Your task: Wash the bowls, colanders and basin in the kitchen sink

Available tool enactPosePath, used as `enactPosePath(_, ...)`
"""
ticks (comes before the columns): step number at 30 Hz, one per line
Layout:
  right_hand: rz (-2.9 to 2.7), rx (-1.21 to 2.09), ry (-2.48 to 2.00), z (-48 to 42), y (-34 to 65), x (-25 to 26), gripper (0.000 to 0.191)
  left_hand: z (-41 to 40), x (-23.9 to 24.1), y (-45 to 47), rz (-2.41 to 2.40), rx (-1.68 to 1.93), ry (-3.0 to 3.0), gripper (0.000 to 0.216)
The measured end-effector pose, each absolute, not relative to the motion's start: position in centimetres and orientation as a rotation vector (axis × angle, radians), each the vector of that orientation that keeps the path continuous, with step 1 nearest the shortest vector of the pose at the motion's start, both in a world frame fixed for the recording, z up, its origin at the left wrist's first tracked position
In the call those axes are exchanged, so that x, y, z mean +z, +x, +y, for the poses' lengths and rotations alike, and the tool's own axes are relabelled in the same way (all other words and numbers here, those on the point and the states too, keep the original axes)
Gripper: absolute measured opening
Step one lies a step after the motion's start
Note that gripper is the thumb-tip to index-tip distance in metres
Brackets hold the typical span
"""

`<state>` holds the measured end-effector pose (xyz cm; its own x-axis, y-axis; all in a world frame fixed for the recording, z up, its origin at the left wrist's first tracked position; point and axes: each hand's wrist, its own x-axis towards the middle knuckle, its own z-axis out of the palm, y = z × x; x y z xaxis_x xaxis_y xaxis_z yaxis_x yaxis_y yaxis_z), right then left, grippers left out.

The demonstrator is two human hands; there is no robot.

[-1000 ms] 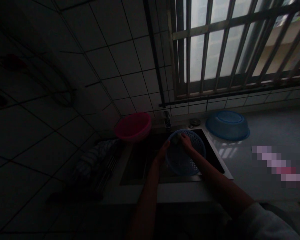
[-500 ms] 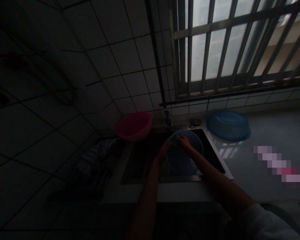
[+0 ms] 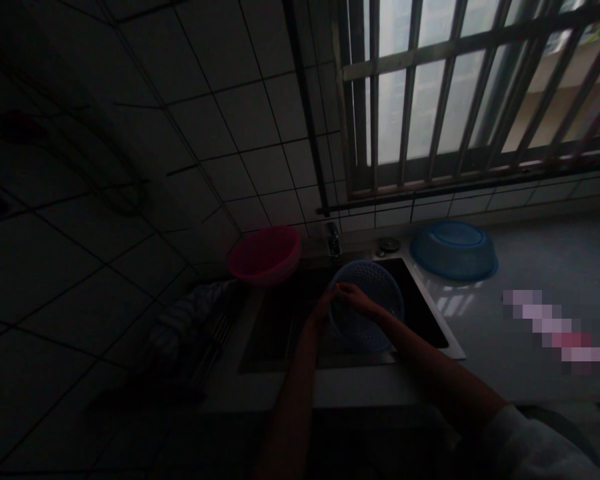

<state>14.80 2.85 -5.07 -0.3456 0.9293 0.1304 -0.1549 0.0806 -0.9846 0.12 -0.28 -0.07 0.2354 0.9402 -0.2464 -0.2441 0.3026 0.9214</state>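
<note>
I see the right fingers (image 3: 347,289) bunched close beside the left fingers (image 3: 332,292), at the left rim of a round, perforated plastic colander (image 3: 386,288); on this dim feed I cannot tell how far either set is parted or what it grips. The colander's latticed bowl spreads right of them, in a rectangular metal-rimmed sink (image 3: 421,319). Beyond and left of them sits a pink basin (image 3: 265,259); farther right, an upturned, translucent blue tub (image 3: 455,252) rests on the pale table (image 3: 540,250).
</note>
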Motion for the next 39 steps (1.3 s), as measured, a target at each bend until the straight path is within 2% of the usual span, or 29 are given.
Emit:
enactPosePath(5, -0.945, 1.069, -1.092, 5.5, 18.2, -4.0, 0.048, -0.2, -0.9, 0.2, 0.839, 0.943, 0.940, 0.070)
enactPosePath(7, -0.926, 1.048, -1.078, 5.7, 18.8, -3.9, 0.049, 0.1, -1.5, 0.0, 0.780, 0.963, 0.973, 0.075)
enactPosePath(12, -1.464, 1.641, -0.822, 3.0, 16.7, -4.9, 0.037, 0.6, -2.5, -1.0, 0.825, 0.970, 0.981, 0.060)
enactPosePath(14, -1.565, 1.765, -0.757, 2.2, 15.5, -5.5, 0.037, 0.7, -2.5, -1.2, 0.886, 0.986, 0.984, 0.058)
enactPosePath(23, -0.883, 1.268, -0.955, 5.7, 18.3, -4.3, 0.034, 0.4, -2.3, -0.3, 0.838, 1.002, 1.127, 0.067)
enactPosePath(27, -1.107, 1.476, -0.853, 4.3, 17.8, -4.6, 0.034, 0.5, -2.5, -1.1, 0.964, 1.057, 1.102, 0.062)
enactPosePath(30, -1.506, 1.758, -0.734, 2.5, 16.1, -5.5, 0.030, 0.8, -2.4, -1.5, 1.050, 1.177, 1.066, 0.067)
enactPosePath(32, -1.642, 1.810, -0.714, 1.9, 15.2, -6.0, 0.028, 1.0, -2.2, -1.4, 1.052, 1.153, 1.076, 0.071)
enactPosePath(36, -1.405, 1.536, -0.838, 3.1, 15.3, -5.8, 0.029, 1.2, -2.2, -0.8, 0.970, 1.025, 1.031, 0.064)
enactPosePath(39, -1.105, 1.254, -0.961, 5.0, 16.9, -5.0, 0.030, 1.0, -2.4, -0.3, 0.885, 1.020, 1.011, 0.067)
